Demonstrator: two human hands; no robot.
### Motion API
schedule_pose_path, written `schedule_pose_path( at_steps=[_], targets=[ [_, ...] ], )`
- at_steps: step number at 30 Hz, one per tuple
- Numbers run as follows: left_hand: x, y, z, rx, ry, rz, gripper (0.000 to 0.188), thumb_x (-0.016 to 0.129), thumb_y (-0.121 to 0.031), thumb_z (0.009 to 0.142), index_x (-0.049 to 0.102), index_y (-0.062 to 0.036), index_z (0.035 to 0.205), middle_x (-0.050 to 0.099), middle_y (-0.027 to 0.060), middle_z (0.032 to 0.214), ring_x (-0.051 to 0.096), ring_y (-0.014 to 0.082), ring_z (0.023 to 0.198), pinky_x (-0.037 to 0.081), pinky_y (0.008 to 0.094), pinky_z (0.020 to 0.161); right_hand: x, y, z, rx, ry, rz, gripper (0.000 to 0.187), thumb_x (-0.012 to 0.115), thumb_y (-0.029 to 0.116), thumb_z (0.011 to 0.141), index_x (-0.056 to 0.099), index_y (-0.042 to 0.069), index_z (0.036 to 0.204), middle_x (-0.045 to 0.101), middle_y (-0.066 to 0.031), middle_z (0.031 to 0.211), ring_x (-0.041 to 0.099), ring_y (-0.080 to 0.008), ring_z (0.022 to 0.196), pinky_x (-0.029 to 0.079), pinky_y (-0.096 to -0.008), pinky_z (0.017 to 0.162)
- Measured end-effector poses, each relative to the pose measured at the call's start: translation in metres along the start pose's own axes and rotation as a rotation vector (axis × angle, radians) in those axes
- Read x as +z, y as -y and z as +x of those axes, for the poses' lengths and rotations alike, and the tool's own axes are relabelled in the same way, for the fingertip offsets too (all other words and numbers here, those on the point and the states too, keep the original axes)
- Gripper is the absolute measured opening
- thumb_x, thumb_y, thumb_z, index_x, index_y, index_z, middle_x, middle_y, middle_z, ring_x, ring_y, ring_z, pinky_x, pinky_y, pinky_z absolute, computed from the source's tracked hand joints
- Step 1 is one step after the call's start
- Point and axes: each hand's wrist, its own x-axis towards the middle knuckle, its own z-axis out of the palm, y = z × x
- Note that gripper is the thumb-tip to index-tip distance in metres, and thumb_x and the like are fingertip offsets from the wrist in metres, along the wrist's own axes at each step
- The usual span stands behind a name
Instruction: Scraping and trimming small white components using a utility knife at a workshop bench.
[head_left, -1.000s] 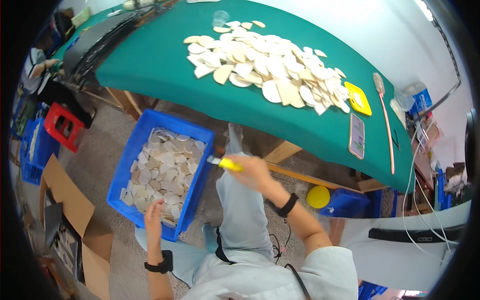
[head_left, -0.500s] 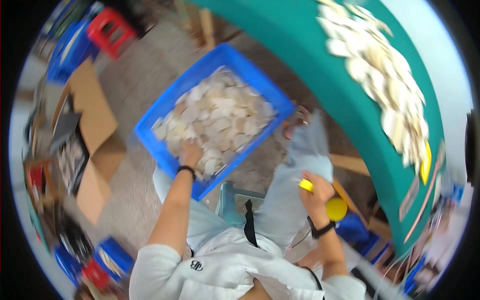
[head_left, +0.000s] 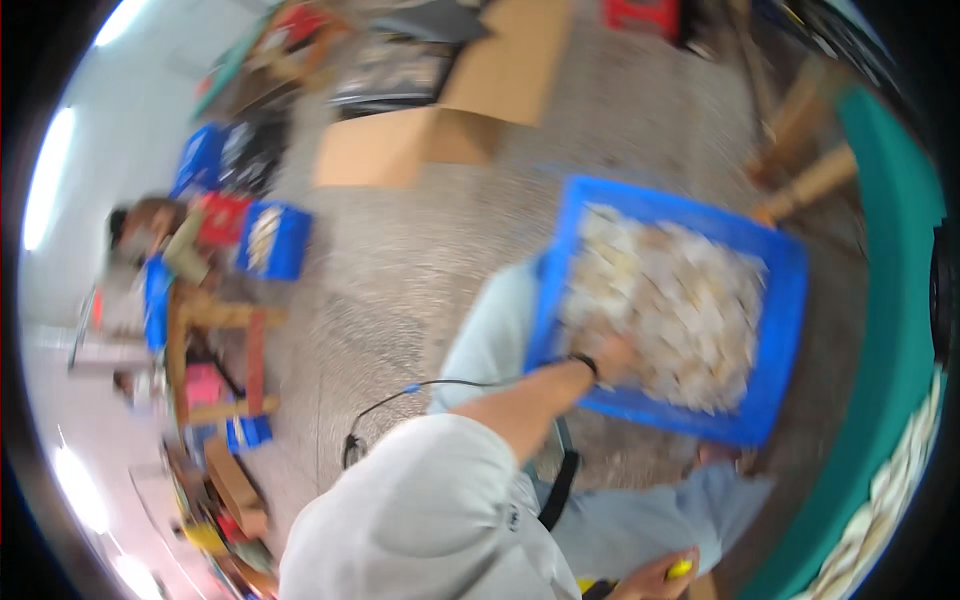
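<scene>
My left hand (head_left: 613, 354) reaches into a blue plastic bin (head_left: 783, 350) and touches the pale, flat, roundish pieces (head_left: 690, 300) heaped in it. Motion blurs its fingers, so I cannot make out whether they grip a piece. The bin sits between my knees, close to the left one. Low in the view, near my right knee, my right hand (head_left: 655, 580) is closed around a small yellow tool (head_left: 680, 568). Only a bit of yellow shows between its fingers, and the lower edge cuts off part of that hand.
A green-topped table (head_left: 880, 400) curves along the right, with more pale pieces (head_left: 880, 505) on it. An open cardboard box (head_left: 380, 150) stands on the floor beyond. At the far left another person (head_left: 185, 250) is near a wooden table (head_left: 215, 313) and a small blue crate (head_left: 290, 240).
My view has swung left, so the bin appears farther right and the room's left side shows. My left hand stays in the pieces; my right hand now sits at the lower edge.
</scene>
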Motion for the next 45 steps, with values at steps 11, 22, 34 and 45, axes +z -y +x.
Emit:
schedule_pose_path(
  at_steps=[11,22,34,45],
  targets=[
    [-0.095,0.0,-0.06,-0.141,-0.364,-0.966,0.036,0.052,-0.022,0.08,0.052,-0.0033,0.111,0.065,0.0101,0.082,0.065,0.0249,0.076,0.051,0.0394,0.063,0.007,0.023,0.012,-0.33,-0.079,0.057,0.022,0.065,0.018,0.083,0.064,-0.004,0.085,0.062,-0.0176,0.072,0.06,-0.0303,0.064,0.048,-0.0385,0.057],
    [-0.235,-0.014,-0.237,0.357,0.07,-2.158,0.05,0.031,-0.045,0.097,0.05,-0.0049,0.118,0.058,0.0082,0.09,0.057,0.0179,0.087,0.051,0.0333,0.065,-0.031,0.105,0.007,0.046,0.166,0.541,0.022,0.057,0.015,0.092,0.063,-0.005,0.097,0.06,-0.0036,0.082,0.051,-0.0124,0.074,0.045,-0.0275,0.07],
    [-0.269,-0.051,-0.288,0.613,0.043,-2.025,0.041,0.043,-0.046,0.089,0.051,-0.0071,0.102,0.05,0.0071,0.099,0.049,0.0169,0.091,0.043,0.0302,0.074,-0.065,0.163,-0.017,0.039,0.218,0.715,0.01,0.067,0.008,0.082,0.065,-0.001,0.086,0.063,-0.0019,0.069,0.046,-0.0044,0.056,0.037,-0.0191,0.052],
    [-0.273,-0.051,-0.299,0.492,0.049,-1.88,0.044,0.044,-0.048,0.09,0.047,-0.0066,0.077,0.044,0.0054,0.081,0.039,0.015,0.07,0.035,0.0264,0.068,-0.079,0.17,-0.013,-0.065,0.333,0.721,0.016,0.068,0.006,0.081,0.063,0.0,0.095,0.066,-0.0046,0.076,0.05,-0.0068,0.058,0.04,-0.0206,0.054]
  ],
)
